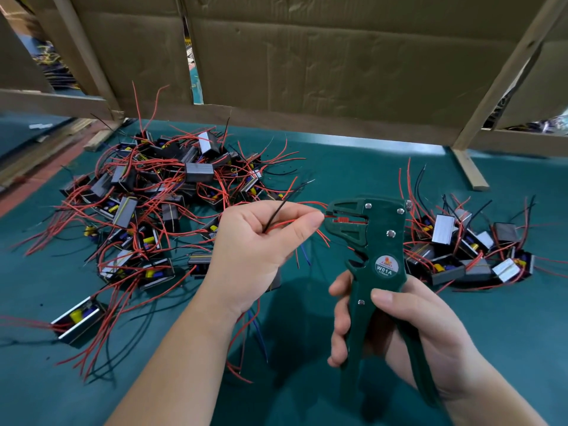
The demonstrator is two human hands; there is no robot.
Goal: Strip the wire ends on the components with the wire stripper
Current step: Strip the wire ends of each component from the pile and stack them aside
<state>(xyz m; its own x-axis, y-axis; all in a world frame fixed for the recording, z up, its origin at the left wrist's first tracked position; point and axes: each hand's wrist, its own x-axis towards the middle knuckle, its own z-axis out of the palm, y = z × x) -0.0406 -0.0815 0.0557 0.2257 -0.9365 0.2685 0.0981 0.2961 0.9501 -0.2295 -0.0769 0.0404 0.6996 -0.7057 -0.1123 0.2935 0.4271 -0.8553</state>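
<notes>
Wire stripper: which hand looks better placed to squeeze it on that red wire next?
Right, probably. The right hand grips the wire stripper by its handles, while the left hand pinches the red wire, holding its end at the jaws.

Component piles (147, 216) flanking wire stripper (378, 241)

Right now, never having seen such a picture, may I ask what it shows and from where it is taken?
No machine: these are a person's two hands, seen from a camera on the person's head. The left hand pinches a red wire and a black wire; the red wire's end reaches the head of the green stripper, which the right hand grips. On the green table lie two piles of wired components: a big pile at left, a smaller pile at right.
</notes>
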